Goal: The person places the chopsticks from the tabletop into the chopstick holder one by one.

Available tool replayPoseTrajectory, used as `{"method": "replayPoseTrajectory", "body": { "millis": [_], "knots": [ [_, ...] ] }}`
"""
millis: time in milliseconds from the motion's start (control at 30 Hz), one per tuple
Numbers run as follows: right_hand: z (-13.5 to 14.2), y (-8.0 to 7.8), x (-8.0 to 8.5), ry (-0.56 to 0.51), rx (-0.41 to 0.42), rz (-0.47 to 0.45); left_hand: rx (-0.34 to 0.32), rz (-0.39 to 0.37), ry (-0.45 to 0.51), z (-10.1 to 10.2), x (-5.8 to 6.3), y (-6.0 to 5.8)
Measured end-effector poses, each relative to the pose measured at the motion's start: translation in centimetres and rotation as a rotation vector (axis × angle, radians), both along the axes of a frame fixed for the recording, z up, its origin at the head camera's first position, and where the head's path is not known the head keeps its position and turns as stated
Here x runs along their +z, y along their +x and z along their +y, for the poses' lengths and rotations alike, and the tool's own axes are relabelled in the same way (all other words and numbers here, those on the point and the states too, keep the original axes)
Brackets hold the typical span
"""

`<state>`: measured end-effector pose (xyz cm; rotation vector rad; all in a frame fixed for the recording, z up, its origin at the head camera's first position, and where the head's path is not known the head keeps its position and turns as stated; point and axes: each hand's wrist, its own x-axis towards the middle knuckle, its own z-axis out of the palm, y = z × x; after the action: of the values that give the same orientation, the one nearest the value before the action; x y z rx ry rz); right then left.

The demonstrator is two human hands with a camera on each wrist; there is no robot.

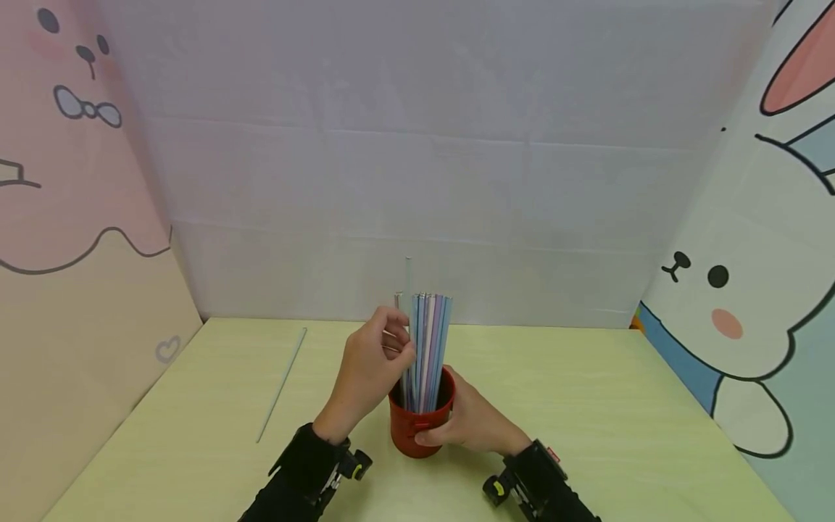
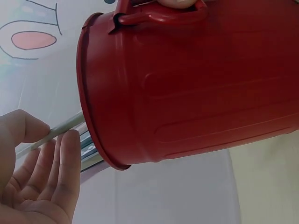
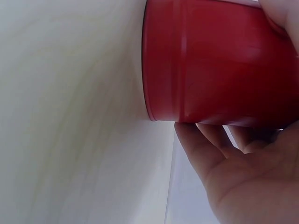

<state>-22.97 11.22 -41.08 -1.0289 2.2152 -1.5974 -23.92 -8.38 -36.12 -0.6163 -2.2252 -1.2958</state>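
Note:
A red metal bucket (image 1: pixel 417 439) stands upright on the table, filled with a bundle of blue, pink and purple straws (image 1: pixel 430 348). With thumb and fingers on either side, my right hand (image 1: pixel 479 420) grips the bucket; in the right wrist view its fingertips (image 3: pixel 187 129) touch the red wall. Above the rim, my left hand (image 1: pixel 375 355) pinches a pale straw (image 2: pixel 70 122) between thumb and index finger. That straw rises higher than the rest of the bundle, its lower end hidden by the bucket. A small wire handle (image 2: pixel 163 16) shows on the bucket's side.
One pale straw (image 1: pixel 282 384) lies alone on the pale yellow table (image 1: pixel 561 406), left of the bucket. A white sheet (image 1: pixel 424 145) closes off the back. Printed cartoon panels stand at the left (image 1: pixel 85 304) and the right (image 1: pixel 750 275).

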Motion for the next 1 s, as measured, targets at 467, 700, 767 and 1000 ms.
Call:
{"method": "replayPoseTrajectory", "body": {
  "millis": [467, 700, 767, 1000],
  "knots": [
    [0.1, 0.1, -0.2, -0.017, 0.015, -0.002, -0.005, -0.051, -0.068, 0.1, -0.3, 0.4],
    [0.1, -0.1, -0.2, -0.017, 0.022, -0.006, 0.047, 0.035, -0.096, -1.7, 0.7, 0.0],
    [0.0, -0.2, -0.2, -0.024, 0.030, -0.013, 0.092, 0.061, -0.097, -2.9, 1.2, -0.1],
    [-0.2, -0.5, -0.5, -0.068, 0.065, -0.031, 0.241, 0.071, -0.164, -7.9, 1.5, -0.9]
  ]
}}
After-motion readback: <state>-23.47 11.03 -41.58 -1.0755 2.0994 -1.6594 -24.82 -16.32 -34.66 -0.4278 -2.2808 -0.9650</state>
